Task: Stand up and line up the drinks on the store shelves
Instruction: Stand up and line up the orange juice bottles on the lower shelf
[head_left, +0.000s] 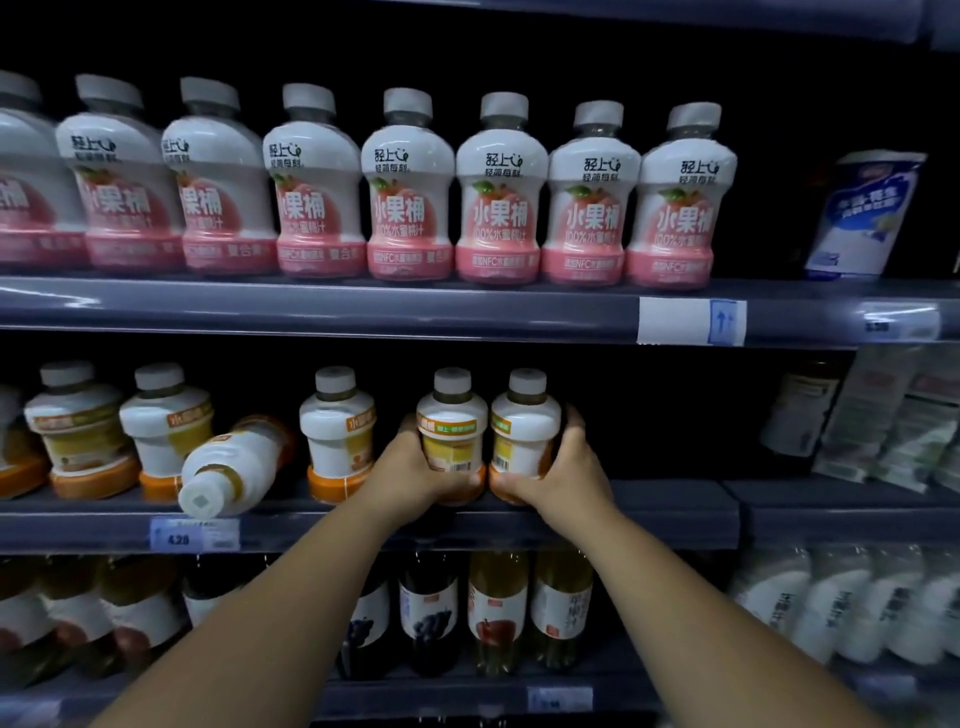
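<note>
On the middle shelf (649, 512) stand white bottles with orange bases and grey caps. My left hand (410, 467) grips one upright orange bottle (451, 421) low on its body. Right beside it, my right hand (569, 467) grips a second upright orange bottle (524, 421); the two bottles almost touch. To the left another bottle (337, 415) stands upright, and one bottle (234, 465) lies tipped over, cap pointing toward the shelf's front edge. Two more upright orange bottles (166, 415) stand further left.
The upper shelf (363, 306) carries a straight row of several pink-label bottles (501, 208) and a leaning blue-white carton (867, 213). Dark juice bottles (498, 608) fill the lower shelf. White packs (883, 415) sit at the right. A dark gap lies right of my right hand.
</note>
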